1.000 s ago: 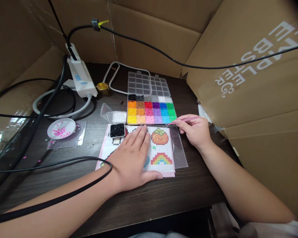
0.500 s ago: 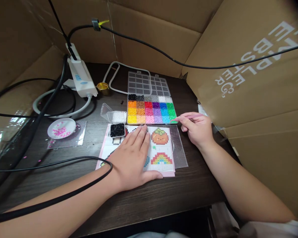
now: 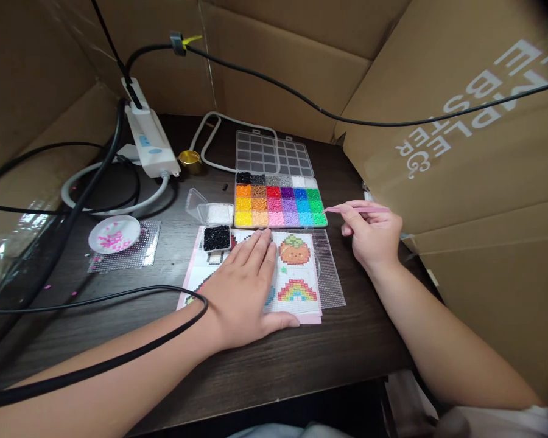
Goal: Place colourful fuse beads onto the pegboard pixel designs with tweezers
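My left hand [image 3: 244, 292] lies flat, fingers stretched out, on a paper pattern sheet [image 3: 296, 274] printed with a pixel persimmon and a rainbow, under a clear pegboard [image 3: 331, 277]. My right hand [image 3: 374, 237] is closed in a pinch on pink tweezers [image 3: 354, 209], whose tip points left at the green corner of the bead box [image 3: 278, 202], a clear tray of many coloured compartments with its lid open behind. A small tub of black beads [image 3: 216, 238] stands by my left fingertips.
Cardboard walls [image 3: 461, 121] close in the dark wooden table on three sides. A white power adapter [image 3: 150, 141] and black cables [image 3: 95, 304] lie at the left. A white dish of pink beads [image 3: 114, 234] rests on another pegboard. A small tub of white beads [image 3: 218, 213] sits open.
My right hand has drawn back to the right and lifted, carrying the tweezers from the pegboard's top edge up to the box's right side. The left hand stays still.
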Available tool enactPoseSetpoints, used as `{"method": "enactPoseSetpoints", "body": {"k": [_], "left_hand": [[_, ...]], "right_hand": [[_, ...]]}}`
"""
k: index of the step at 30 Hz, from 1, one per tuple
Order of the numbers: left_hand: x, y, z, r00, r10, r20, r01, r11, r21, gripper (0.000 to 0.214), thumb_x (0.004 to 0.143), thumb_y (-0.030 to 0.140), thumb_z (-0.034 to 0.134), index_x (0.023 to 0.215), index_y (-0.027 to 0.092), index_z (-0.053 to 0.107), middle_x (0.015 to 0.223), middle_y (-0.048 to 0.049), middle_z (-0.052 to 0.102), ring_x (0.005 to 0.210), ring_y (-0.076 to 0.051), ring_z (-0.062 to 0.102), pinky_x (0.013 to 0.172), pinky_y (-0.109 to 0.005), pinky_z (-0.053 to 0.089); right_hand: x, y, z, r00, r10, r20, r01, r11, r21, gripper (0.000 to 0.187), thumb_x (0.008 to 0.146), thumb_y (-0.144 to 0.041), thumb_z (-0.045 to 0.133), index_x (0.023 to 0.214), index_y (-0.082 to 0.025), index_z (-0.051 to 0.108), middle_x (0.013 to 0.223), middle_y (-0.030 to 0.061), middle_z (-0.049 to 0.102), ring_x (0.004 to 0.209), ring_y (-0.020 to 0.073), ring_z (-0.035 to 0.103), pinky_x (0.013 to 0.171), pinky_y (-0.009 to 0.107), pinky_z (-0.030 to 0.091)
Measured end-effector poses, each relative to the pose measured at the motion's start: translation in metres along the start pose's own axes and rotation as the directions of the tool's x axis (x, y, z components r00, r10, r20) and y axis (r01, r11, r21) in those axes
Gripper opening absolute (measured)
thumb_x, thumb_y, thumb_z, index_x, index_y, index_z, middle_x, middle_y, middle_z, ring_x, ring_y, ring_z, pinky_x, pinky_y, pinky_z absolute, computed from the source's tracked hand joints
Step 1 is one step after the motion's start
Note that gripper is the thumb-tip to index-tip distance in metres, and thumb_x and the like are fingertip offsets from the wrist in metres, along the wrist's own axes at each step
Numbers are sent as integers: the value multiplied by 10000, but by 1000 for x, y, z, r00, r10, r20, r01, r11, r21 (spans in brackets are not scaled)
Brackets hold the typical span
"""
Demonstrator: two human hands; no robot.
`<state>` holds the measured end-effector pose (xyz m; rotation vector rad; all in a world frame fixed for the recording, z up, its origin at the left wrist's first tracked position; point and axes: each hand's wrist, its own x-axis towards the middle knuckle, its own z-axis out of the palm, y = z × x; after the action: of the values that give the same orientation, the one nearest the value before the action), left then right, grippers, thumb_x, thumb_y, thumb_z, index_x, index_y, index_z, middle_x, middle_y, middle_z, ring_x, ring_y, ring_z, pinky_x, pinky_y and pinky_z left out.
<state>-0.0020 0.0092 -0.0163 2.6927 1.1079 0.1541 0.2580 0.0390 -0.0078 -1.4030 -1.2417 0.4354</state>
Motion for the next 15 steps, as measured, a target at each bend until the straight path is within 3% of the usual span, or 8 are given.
{"method": "enactPoseSetpoints", "body": {"k": [4,8,11,15], "left_hand": [[-1,0,1,1000,2,-2,-2,1000,-7,1233,742,918,482,1536,-7,302,1635,-284,180,1523,-433,186,1227,-532,215],[-1,-1,2,1000,15,7,-15,1000,10,1237,752,917,470,1530,-30,302,1626,-304,180,1523,-441,176,1215,-551,229],[0,-1,2,1000,16,1,-16,1000,16,1232,748,917,474,1525,-25,315,1625,-303,192,1523,-436,182,1215,-546,231],[-1,-1,1,1000,12,-3,-12,1000,15,1221,741,928,463,1524,2,331,1625,-291,210,1526,-419,191,1219,-530,226]], "right_hand": [[-13,-14,2,962,29,271,-53,995,84,101,831,-270,745,803,-195,806,772,56,769,452,91,528,427,251,445],[-30,-25,7,832,-40,553,-63,984,167,48,793,-226,777,825,-217,812,808,48,797,565,141,681,542,271,573],[-37,-27,9,798,-76,598,-35,985,171,43,778,-221,790,810,-222,817,825,55,804,741,202,763,693,316,632],[-37,-26,11,802,-44,596,-50,989,139,39,773,-224,792,801,-219,817,813,57,805,737,211,769,687,317,638]]}}
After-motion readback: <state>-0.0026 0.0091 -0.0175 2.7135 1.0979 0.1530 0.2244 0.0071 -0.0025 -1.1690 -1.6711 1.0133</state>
